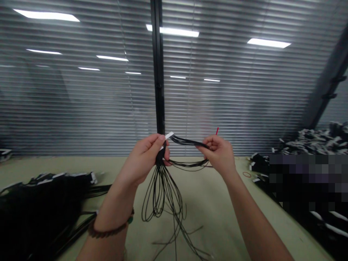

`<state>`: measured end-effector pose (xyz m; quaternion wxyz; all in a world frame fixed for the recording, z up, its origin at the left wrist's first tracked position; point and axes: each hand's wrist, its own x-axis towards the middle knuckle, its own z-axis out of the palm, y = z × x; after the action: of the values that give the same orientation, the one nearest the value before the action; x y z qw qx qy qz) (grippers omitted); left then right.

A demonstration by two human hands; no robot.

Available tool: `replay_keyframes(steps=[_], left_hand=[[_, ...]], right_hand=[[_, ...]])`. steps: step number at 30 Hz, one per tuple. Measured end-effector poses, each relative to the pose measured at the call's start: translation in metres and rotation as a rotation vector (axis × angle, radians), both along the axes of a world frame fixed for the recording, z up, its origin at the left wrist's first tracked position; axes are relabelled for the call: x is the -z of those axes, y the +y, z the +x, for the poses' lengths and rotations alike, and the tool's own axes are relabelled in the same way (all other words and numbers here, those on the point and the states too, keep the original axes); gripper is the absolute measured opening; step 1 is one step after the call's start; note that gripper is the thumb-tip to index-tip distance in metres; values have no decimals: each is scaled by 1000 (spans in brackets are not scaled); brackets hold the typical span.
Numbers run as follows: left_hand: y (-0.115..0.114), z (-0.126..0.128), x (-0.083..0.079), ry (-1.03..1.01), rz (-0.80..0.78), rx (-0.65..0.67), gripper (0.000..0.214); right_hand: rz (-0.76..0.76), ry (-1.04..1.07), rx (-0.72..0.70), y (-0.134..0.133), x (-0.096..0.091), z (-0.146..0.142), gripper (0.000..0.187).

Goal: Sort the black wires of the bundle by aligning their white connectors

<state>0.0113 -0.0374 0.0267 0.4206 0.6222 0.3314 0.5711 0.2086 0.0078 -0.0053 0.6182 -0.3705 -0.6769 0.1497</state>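
A bundle of thin black cables (178, 195) hangs in loops from my left hand (149, 154), its loose ends trailing down over the table. Between the left thumb and fingers a white connector (169, 136) sticks out at the top of the bundle. My right hand (219, 152) is closed around the same wires to the right, so several strands stretch between both hands. A short red piece (217, 131) stands up behind the right fingers; what it belongs to is hidden.
A pale green table (217, 217) lies below. Dark cable bundles with white connectors (49, 210) are heaped at left, and another large heap (312, 145) is at right, partly pixelated. Near it lies a small reddish ring (247, 174). Blinds over glass (81, 108) stand behind.
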Motion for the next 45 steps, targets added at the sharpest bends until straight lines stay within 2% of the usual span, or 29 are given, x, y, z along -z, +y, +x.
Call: replay_keyframes(steps=[3, 8, 11, 13, 16, 19, 21, 23, 27, 33, 45], left_hand=[[0, 1, -1, -105, -113, 96, 16], [3, 8, -1, -267, -249, 183, 13], [9, 13, 3, -350, -291, 147, 10], [14, 14, 6, -350, -261, 81, 11], [18, 13, 9, -303, -214, 47, 14], [19, 13, 12, -260, -163, 31, 15], [20, 14, 13, -237, -109, 17, 17], [22, 16, 16, -220, -62, 20, 19], [33, 18, 23, -256, -9, 44, 21], [42, 20, 31, -342, 36, 125, 20], [40, 8, 27, -269, 69, 146, 18]], right_hand=[[47, 5, 58, 4, 4, -2, 23], [99, 2, 116, 22, 20, -7, 25], [139, -148, 161, 26, 20, -6, 27], [210, -231, 151, 19, 14, -5, 30], [361, -193, 154, -3, 1, -7, 31], [440, -180, 162, -28, -7, -15, 12], [407, -306, 110, -38, -8, -23, 20], [323, -432, 34, -41, -5, -31, 21], [204, -503, -85, -31, 6, -41, 23], [203, -544, 17, -20, 15, -41, 21], [281, -463, 27, -21, 21, -55, 15]])
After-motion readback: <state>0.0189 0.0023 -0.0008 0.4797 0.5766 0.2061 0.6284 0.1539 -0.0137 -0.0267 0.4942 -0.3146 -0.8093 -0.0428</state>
